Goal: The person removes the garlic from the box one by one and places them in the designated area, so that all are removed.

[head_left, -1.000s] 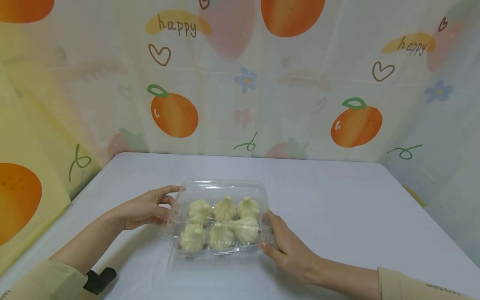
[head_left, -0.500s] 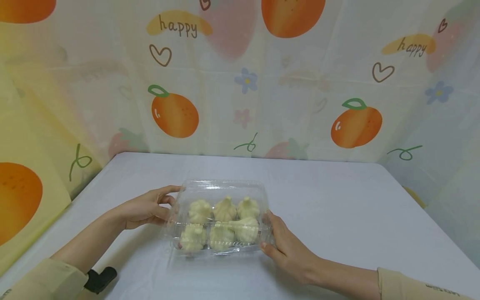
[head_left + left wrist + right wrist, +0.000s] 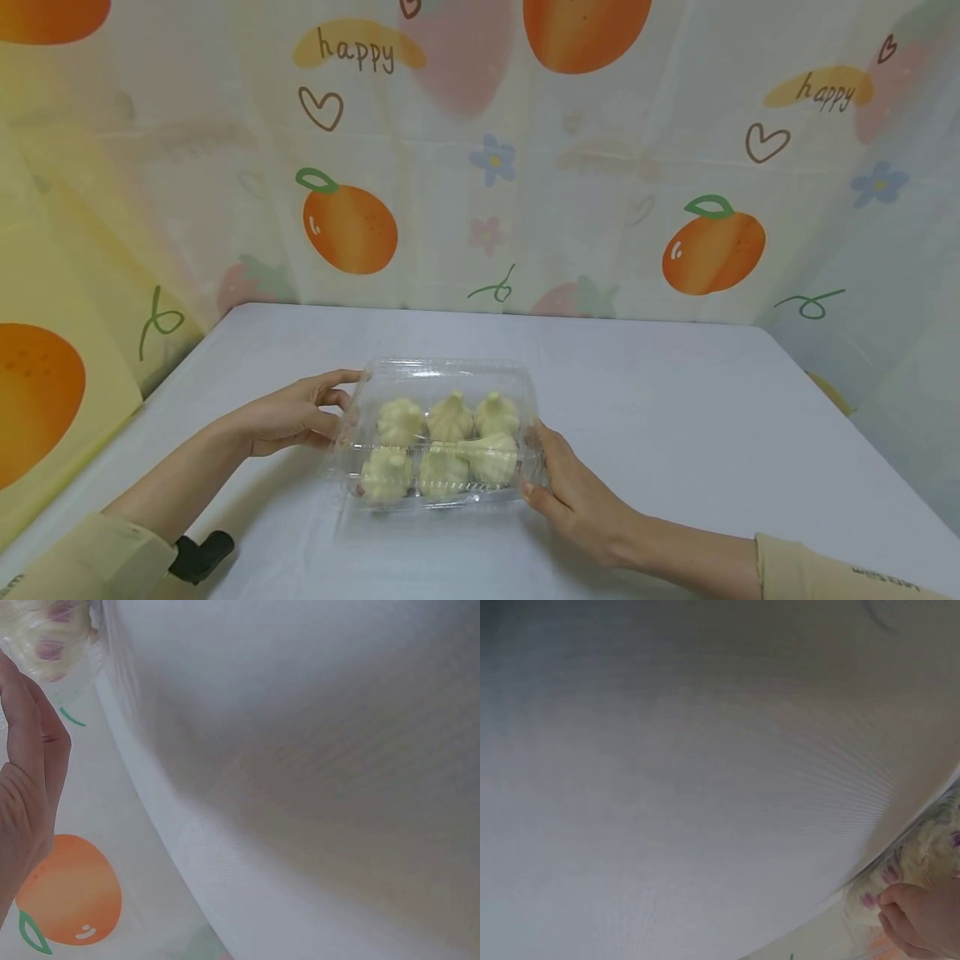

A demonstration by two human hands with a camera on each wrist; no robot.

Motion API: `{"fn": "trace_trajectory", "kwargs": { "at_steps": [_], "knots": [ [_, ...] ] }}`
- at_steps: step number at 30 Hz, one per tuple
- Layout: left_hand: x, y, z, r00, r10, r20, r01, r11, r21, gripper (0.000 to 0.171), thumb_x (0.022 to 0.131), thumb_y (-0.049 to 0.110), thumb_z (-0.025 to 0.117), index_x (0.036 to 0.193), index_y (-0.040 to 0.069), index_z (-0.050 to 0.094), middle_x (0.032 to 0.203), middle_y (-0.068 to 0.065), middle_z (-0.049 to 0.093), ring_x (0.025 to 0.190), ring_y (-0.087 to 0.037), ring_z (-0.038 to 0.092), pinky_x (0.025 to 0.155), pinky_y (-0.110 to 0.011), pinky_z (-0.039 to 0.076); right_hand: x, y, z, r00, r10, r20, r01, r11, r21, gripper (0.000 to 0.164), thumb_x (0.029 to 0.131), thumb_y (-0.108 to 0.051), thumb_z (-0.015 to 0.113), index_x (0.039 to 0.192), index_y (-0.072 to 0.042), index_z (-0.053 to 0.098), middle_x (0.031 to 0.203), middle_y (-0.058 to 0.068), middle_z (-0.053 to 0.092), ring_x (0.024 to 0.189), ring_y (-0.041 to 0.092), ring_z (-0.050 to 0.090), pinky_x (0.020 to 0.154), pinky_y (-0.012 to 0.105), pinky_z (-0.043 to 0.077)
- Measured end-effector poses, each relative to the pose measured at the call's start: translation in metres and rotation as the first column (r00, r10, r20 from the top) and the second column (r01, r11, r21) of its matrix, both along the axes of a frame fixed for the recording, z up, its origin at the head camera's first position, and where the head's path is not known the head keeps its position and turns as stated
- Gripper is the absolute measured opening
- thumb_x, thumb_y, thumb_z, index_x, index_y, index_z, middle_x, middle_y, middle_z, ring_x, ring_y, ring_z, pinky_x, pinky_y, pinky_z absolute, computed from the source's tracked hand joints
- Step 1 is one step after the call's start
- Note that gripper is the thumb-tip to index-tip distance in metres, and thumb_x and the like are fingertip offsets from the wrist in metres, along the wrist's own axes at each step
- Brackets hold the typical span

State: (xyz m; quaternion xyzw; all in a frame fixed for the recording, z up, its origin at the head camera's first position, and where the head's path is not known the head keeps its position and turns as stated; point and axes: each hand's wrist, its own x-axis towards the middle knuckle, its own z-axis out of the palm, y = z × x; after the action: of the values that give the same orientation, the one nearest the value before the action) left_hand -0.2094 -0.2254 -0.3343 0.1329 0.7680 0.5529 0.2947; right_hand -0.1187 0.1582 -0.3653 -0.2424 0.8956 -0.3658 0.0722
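A clear plastic clamshell box point(image 3: 450, 371) is in front of me in the head view, lid down. Inside, in two rows, sit several pale, pleated pieces point(image 3: 452, 418) shaped like garlic bulbs. Purple patches mark these pieces in the left wrist view. My left hand point(image 3: 288, 417) holds the box's left side, its forefinger reaching the far corner and the thumb nearer me. At the right side my right hand point(image 3: 577, 496) grips the box, thumb on the near corner and fingers along the edge. In the right wrist view, the right hand point(image 3: 919, 919) shows only at the lower corner.
The table point(image 3: 675, 417) has a white cover. Behind it hangs a cloth point(image 3: 570, 225) printed with oranges, hearts and flowers. A black object point(image 3: 201, 557) shows beside the left sleeve cuff.
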Motion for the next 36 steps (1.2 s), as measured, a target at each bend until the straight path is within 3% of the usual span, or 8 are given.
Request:
{"fn": "trace_trajectory", "kwargs": {
  "at_steps": [21, 29, 36],
  "knots": [
    [-0.001, 0.0014, 0.0009, 1.0, -0.001, -0.002, 0.001, 1.0, 0.006, 0.088, 0.083, 0.003, 0.064, 0.156, 0.006, 0.015, 0.1, -0.003, 0.053, 0.087, -0.015, 0.063, 0.076, -0.03, 0.06, 0.0001, 0.0007, 0.0027, 0.999, 0.009, 0.045, -0.009, 1.0, -0.006, 0.073, 0.105, -0.029, 0.042, 0.158, -0.002, 0.001, 0.165, 0.018, 0.014, 0.154, 0.032, 0.015, 0.123, 0.062, 0.019],
    [-0.0001, -0.001, -0.0001, 1.0, 0.009, -0.011, -0.009, 1.0, -0.016, 0.086, 0.085, 0.003, 0.063, 0.157, 0.009, 0.017, 0.102, -0.003, 0.049, 0.078, -0.012, 0.062, 0.074, -0.027, 0.06, 0.0013, 0.0033, 0.0041, 0.999, 0.033, -0.025, -0.033, 0.999, 0.018, 0.067, 0.106, -0.024, 0.04, 0.156, 0.006, 0.006, 0.162, 0.025, 0.02, 0.152, 0.04, 0.018, 0.121, 0.064, 0.019],
    [-0.0005, -0.0001, -0.0008, 1.0, 0.01, -0.012, -0.011, 1.0, -0.019, 0.087, 0.084, 0.003, 0.063, 0.157, 0.009, 0.016, 0.102, -0.004, 0.049, 0.079, -0.012, 0.061, 0.073, -0.027, 0.06, 0.0011, 0.0029, 0.0045, 1.0, 0.009, 0.0, -0.009, 1.0, 0.028, 0.068, 0.104, -0.019, 0.044, 0.156, 0.006, 0.008, 0.163, 0.023, 0.02, 0.153, 0.035, 0.017, 0.123, 0.061, 0.019]
  ]
}}
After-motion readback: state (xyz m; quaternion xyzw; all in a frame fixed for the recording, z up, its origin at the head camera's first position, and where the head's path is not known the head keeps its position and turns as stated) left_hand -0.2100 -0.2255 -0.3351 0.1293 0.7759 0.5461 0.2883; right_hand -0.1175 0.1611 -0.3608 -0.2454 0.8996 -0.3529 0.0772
